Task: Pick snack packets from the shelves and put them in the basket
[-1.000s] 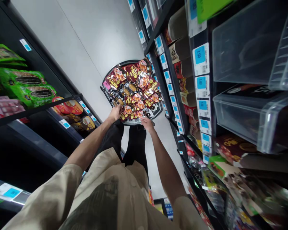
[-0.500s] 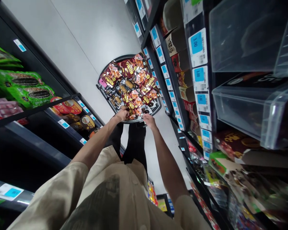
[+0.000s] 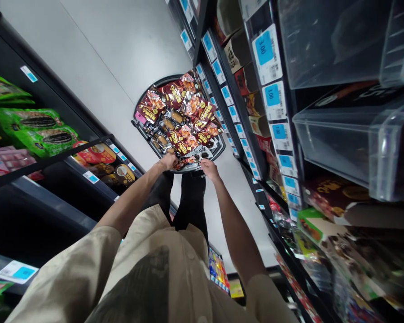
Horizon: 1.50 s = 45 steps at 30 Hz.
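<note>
A black shopping basket in front of my legs is filled with shiny dark red snack packets. Brown sausage-like snacks in clear and black wrappers lie among them on the left. At the basket's near left edge is my left hand, its fingers curled closed against the packets; what they grip is hidden. My right hand is pinched closed at the near right edge, beside a white packet with a dark round picture. Whether it holds that packet or the rim is unclear.
Shelving with blue-and-white price labels and clear plastic bins rises close on my right. On the left, a black shelf carries green snack bags and red round-lidded tubs. Grey floor stretches ahead between them.
The view has shifted slightly, with the basket a little further left in it. My left hand has moved slightly left, apart from the right one, which stays at the near edge.
</note>
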Motion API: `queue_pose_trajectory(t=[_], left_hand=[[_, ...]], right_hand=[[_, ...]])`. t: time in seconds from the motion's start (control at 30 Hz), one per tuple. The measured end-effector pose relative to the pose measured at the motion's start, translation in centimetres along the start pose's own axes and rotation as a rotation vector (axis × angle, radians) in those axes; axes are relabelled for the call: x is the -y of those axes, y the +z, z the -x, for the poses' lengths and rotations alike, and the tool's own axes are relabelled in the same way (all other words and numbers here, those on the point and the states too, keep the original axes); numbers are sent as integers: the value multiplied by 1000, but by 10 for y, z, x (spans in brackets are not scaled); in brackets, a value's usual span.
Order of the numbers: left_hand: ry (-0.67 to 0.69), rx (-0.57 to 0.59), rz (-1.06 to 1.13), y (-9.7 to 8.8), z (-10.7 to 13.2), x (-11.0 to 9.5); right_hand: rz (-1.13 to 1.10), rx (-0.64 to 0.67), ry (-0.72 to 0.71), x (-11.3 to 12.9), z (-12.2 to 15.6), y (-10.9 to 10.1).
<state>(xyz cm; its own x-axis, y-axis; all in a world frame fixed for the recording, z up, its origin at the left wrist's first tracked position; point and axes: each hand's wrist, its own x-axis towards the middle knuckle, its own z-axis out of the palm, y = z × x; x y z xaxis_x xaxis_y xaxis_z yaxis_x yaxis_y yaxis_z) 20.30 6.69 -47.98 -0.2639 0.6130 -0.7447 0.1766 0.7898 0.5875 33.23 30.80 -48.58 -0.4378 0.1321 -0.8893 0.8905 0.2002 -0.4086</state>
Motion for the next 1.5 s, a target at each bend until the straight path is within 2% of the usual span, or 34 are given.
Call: queue_pose_trajectory(t=[0.17, 0.33, 0.4, 0.5, 0.57, 0.63, 0.7, 0.8, 0.87, 0.97, 1.1, 1.2, 1.3, 1.4, 1.5], left_hand=[[85, 78, -23, -2, 5, -9], [141, 157, -50, -4, 6, -23], [147, 167, -86, -4, 5, -28], [222, 181, -112, 0, 3, -37], [286, 200, -97, 3, 4, -45], [352, 224, -78, 7, 8, -56], [408, 243, -64, 11, 16, -69], [443, 221, -46, 9, 37, -93], [433, 162, -23, 0, 59, -113], [437, 79, 56, -26, 102, -151], [375, 8, 217, -63, 170, -207], [354, -22, 415, -79, 214, -243], [383, -39, 676, -84, 244, -269], [414, -62, 792, -83, 262, -290], [430, -61, 758, -80, 269, -306]], right_hand=[[53, -26, 4, -7, 12, -7], [132, -59, -36, 1, 28, -14], [229, -79, -127, 8, 36, -17], [503, -78, -403, 18, 49, -18], [651, -26, -559, 24, 56, -14], [724, 56, -630, 27, 62, -9], [737, 142, -582, 28, 70, -2], [710, 210, -419, 30, 93, 3], [701, 190, -363, 34, 119, -2], [673, 99, -324, 45, 173, -20], [533, -87, -312, 53, 243, -56], [33, -280, -325, 51, 279, -81], [-349, -389, -402, 49, 306, -102], [-557, -378, -421, 53, 335, -115], [-810, -235, -323, 61, 364, -118]])
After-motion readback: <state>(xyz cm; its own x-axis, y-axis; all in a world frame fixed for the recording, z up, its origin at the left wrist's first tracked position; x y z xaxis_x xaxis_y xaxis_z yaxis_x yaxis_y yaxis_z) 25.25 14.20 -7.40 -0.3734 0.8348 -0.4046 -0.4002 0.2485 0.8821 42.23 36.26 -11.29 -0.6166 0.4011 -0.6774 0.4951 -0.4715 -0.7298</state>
